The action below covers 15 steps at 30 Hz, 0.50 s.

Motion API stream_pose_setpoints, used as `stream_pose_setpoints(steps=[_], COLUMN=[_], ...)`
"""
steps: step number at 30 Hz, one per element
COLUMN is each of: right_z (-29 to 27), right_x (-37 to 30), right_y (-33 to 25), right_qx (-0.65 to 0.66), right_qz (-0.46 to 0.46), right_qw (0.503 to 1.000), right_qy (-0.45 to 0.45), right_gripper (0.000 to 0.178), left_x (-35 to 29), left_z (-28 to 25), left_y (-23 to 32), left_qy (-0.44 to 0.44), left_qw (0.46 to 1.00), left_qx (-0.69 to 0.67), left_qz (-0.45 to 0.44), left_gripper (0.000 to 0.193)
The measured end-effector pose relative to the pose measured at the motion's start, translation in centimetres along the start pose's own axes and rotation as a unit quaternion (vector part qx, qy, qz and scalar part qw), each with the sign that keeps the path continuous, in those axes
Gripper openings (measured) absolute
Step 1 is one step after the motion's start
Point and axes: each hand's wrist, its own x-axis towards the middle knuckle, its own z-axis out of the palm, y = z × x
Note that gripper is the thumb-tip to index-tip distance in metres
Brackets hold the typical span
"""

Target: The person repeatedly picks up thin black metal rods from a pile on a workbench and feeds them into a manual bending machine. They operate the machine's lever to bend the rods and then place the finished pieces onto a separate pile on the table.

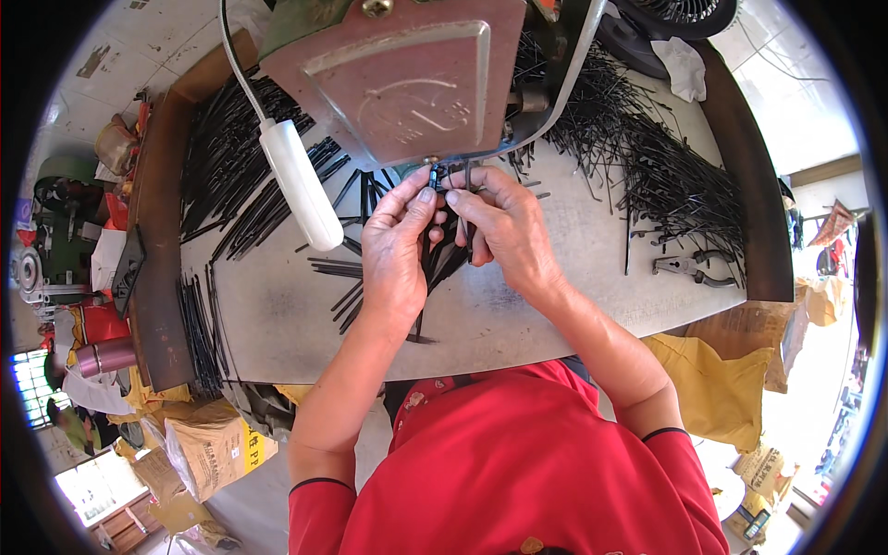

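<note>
Both hands work close together beneath the head of a reddish-brown machine (398,79). My left hand (396,254) is closed, thumb and forefinger pinching a thin black rod (426,250) whose upper end is at the machine's lower edge. Facing it, my right hand (511,231) is also closed, its fingers around another dark rod (469,213) that stands roughly upright. Small parts at the fingertips are too tiny to make out. More black rods (347,270) lie fanned on the table around and below the hands.
A pale metal table (518,314) has raised brown side walls. Rod heaps lie at far left (236,139) and right (684,194). Pliers (694,266) rest near the right edge. A white lamp (301,185) hangs left of my hands; a black fan (675,18) stands far right.
</note>
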Motion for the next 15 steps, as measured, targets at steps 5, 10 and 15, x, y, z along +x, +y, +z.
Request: stream_pose_setpoints(steps=[5, 10, 15], right_z=[0.2, 0.8, 0.7], right_x=[0.5, 0.3, 0.1], right_y=[0.7, 1.1, 1.2], right_qx=[0.018, 0.009, -0.002], right_qz=[-0.019, -0.023, -0.027], right_qw=[1.000, 0.999, 0.999], right_qy=[0.004, 0.028, 0.032], right_gripper=[0.019, 0.018, 0.019], left_x=[0.3, 0.1, -0.4], left_z=[0.4, 0.9, 1.4], left_y=[-0.3, -1.0, -0.5], left_qy=[0.008, 0.022, 0.022], left_qw=[1.000, 0.998, 0.998], left_qx=[-0.019, -0.060, -0.065], left_qz=[0.014, 0.017, 0.008], left_gripper=[0.032, 0.034, 0.036])
